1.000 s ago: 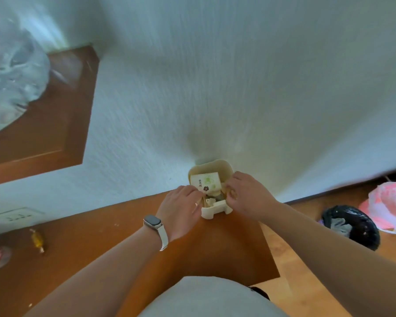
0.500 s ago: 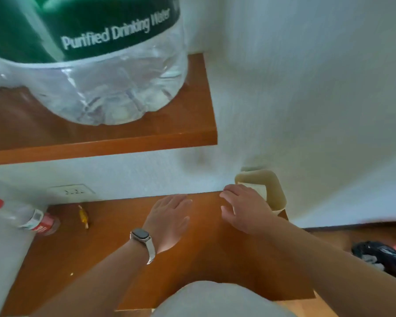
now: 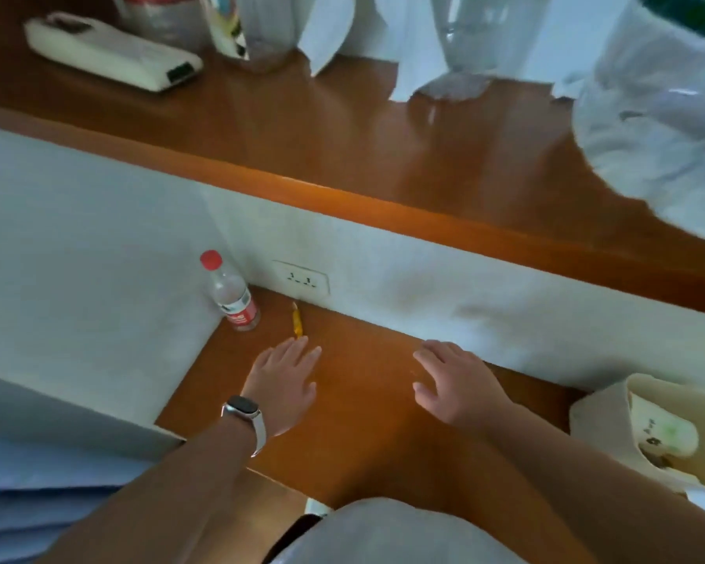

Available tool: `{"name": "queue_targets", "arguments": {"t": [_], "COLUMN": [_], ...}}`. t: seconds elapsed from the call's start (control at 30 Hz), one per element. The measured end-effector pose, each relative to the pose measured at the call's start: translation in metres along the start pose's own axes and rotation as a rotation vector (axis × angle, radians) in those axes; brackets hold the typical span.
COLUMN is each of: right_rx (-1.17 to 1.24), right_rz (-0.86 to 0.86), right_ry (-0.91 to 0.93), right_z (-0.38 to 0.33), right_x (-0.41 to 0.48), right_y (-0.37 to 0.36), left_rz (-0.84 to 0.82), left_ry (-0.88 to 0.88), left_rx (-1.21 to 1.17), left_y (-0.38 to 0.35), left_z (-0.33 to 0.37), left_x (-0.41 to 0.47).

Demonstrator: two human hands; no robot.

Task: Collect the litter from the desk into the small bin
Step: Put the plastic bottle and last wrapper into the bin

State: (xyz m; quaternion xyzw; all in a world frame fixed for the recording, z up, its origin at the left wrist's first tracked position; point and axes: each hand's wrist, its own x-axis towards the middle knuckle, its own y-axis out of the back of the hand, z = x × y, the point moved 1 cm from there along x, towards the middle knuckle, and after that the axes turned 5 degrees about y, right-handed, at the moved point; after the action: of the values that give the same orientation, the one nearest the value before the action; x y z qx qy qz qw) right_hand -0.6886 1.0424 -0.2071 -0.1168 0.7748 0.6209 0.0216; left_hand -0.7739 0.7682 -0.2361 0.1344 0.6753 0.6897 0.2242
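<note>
White wall backs your brown desk (image 3: 363, 433), and a wooden shelf (image 3: 342, 136) runs above it, with a big clear water jug (image 3: 660, 116) at its right end and a white device (image 3: 110, 54) at its left. Your small bin (image 3: 599, 417) sits at the desk's right edge, cream-coloured, with a pale printed packet (image 3: 664, 431) lying inside. Both hands are palm-down over the middle of the desk and hold nothing. Your left hand (image 3: 283, 380), with a watch (image 3: 243, 411) on its wrist, has straight fingers; your right hand (image 3: 452, 380) has its fingers spread. A small bottle (image 3: 231, 293) with a red cap stands in the left corner beside a wall socket (image 3: 302, 277). One piece of litter — a thin yellow wrapper (image 3: 297, 321) — lies just beyond your left fingertips, well apart from the small bin.
</note>
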Motion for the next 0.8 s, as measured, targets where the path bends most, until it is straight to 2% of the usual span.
{"name": "queue_targets", "arguments": {"t": [0.2,0.37,0.53,0.7,0.8], "right_rx": [-0.072,-0.042,0.11,0.3,0.272], "right_rz": [-0.045,-0.078,-0.122,-0.105,-0.13], "right_ry": [0.086,0.027,-0.098,-0.266,-0.256], "right_z": [-0.055,-0.092,-0.118,-0.126,-0.128], "right_x": [0.076,0.133,0.183,0.233,0.251], "right_y": [-0.02,-0.036,-0.059,-0.078,-0.09], "left_rz": [-0.033,-0.004,0.112,0.144,0.118], "left_ry": [0.163,0.296,0.589,0.668,0.676], "left_rx": [-0.05,-0.177,-0.624,-0.955,-1.073], "left_y": [-0.012,-0.011,-0.003,-0.001,-0.005], "left_z": [-0.083,-0.125,-0.14,-0.149,-0.156], "left_x": [-0.006,0.008,0.033,0.067,0.08]}}
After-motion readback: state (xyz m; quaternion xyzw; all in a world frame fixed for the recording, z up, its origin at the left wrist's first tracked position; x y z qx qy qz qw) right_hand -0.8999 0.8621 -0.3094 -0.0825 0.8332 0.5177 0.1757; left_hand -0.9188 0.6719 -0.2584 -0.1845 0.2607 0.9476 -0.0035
